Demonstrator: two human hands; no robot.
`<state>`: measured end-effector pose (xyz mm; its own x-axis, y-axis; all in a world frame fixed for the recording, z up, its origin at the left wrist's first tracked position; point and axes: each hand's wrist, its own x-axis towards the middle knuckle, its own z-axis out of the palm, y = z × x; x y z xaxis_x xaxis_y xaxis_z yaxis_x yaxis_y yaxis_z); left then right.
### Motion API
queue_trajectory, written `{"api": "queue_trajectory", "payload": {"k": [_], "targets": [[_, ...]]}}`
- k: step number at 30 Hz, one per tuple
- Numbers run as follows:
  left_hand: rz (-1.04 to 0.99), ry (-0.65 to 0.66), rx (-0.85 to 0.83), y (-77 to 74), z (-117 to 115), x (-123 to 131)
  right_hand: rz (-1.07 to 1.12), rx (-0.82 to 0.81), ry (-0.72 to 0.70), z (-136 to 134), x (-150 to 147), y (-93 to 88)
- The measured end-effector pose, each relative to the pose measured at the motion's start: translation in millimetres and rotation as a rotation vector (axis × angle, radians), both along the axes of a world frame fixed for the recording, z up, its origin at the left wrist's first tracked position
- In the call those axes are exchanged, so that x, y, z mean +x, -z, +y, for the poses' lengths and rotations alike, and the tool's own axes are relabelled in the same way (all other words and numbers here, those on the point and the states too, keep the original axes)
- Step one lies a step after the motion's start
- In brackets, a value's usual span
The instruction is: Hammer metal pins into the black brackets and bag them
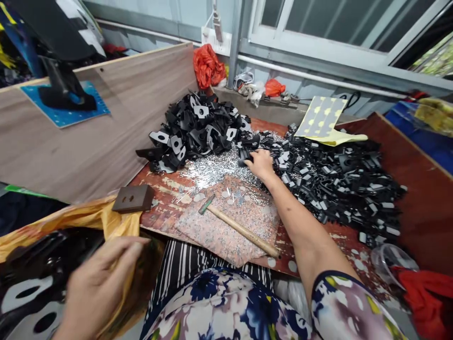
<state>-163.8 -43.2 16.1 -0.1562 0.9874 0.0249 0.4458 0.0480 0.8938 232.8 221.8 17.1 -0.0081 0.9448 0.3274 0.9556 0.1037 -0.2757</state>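
My right hand (262,164) reaches to the middle of the bench, its fingers closed on a black plastic part (244,154) between two piles; the fingertips are partly hidden. My left hand (102,283) hovers over the yellow bag (122,224), which holds black parts with grey plates. Its index finger and thumb stretch out, with nothing visible in them. A hammer (240,229) with a wooden handle lies on the speckled slab (226,245) before me. Many loose metal pins (208,170) are heaped beyond it. A dark brown block (133,198) with two holes sits at the bench's left edge.
Black parts with grey plates (198,127) are piled at the back left, small black clips (329,174) at the right. Yellow-dotted sheets (320,118) lie on the clips. A wooden board (106,113) walls the left side. A clear plastic tub (392,262) stands at the right.
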Motion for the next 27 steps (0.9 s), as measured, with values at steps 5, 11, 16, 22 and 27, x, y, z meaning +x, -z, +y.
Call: {"api": "queue_trajectory", "payload": {"k": [5,11,16,22,27], "targets": [[-0.493,0.151,-0.308,9.7,25.5,78.3,0.007,0.021,-0.14,-43.6,-24.6,-2.5],[-0.995,0.2,-0.548,7.4,49.0,121.8,0.054,0.104,-0.854,-173.7,-60.4,23.9],[-0.935,0.165,-0.577,12.0,42.5,134.3,0.106,0.052,-0.659,-182.4,-3.4,16.0],[-0.874,0.172,-0.664,8.5,35.6,137.9,-0.124,-0.085,-0.046,-125.0,93.0,-0.4],[-0.832,0.214,-0.653,14.3,32.4,132.7,-0.17,-0.113,-0.075,-120.9,103.9,1.6]]}}
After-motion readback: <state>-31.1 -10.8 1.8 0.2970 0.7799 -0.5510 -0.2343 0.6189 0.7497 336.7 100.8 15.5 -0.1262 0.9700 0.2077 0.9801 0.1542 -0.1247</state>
